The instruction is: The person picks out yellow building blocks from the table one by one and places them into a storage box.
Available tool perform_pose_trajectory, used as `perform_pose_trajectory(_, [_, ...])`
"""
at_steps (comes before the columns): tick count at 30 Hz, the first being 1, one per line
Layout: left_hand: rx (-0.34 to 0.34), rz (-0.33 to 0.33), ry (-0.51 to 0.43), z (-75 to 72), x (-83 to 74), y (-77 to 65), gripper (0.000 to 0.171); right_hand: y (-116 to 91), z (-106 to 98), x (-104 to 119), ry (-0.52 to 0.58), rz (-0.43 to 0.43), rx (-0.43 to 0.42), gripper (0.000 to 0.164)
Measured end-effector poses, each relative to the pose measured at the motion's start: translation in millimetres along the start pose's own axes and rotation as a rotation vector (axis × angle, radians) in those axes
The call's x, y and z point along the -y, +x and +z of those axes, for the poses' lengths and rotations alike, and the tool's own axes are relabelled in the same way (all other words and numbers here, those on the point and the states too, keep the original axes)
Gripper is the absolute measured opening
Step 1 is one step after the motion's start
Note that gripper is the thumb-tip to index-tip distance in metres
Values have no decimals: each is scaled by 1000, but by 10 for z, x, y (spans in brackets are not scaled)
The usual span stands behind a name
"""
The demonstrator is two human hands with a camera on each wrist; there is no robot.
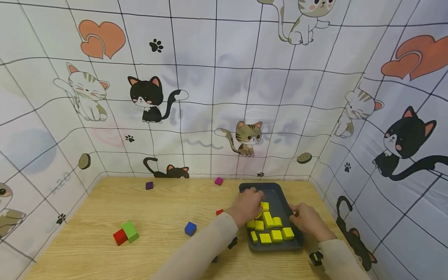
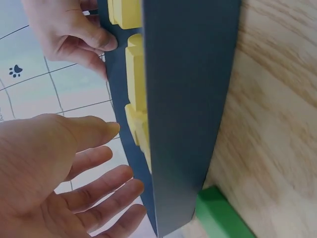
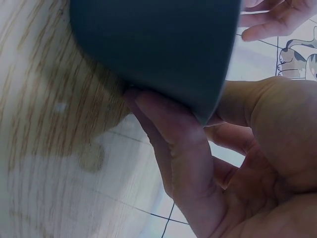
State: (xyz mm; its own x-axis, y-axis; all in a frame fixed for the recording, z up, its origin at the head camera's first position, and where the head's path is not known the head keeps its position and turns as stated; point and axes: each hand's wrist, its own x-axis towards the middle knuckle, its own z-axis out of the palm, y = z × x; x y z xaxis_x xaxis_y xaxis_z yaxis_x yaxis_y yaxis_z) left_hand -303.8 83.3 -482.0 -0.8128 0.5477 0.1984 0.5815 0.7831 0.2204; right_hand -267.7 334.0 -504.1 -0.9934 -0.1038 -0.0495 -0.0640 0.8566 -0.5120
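A dark grey tray point(image 1: 274, 189) stands at the right of the table with several yellow blocks point(image 1: 267, 219) of different shapes in it. My left hand point(image 1: 246, 204) hovers at the tray's left side, toward its far end. In the left wrist view its fingers point(image 2: 106, 193) are loosely spread with nothing between them. At the tray's right side my right hand point(image 1: 309, 221) grips the edge. The right wrist view shows its fingers point(image 3: 173, 124) against the outer wall and the thumb up at the rim. My left hand and forearm hide part of the tray and table.
Left on the table, a red block point(image 1: 120, 237) touches a light green block point(image 1: 130, 231). A blue cube point(image 1: 190, 228) lies mid-table, with a red piece point(image 1: 219, 212) beyond. Purple point(image 1: 149, 185) and magenta point(image 1: 219, 181) cubes lie at the back. A green block point(image 2: 220, 213) sits beside the tray.
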Motion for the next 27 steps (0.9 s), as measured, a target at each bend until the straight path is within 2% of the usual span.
perform_pose_trajectory(5, [-2, 1, -1, -78, 107, -74, 37, 2, 8, -8, -3, 13, 3, 54])
perform_pose_trajectory(13, [-38, -47, 14, -167, 371, -245, 41, 13, 4, -16, -26, 7, 6, 54])
perform_pose_trajectory(19, [-91, -27, 9, -248, 624, -489, 41, -21, 11, -9, -36, -3, -2, 53])
perform_pose_trajectory(27, [-112, -59, 5, -425, 935, -890, 42, -12, 21, 15, -17, 24, -3, 52])
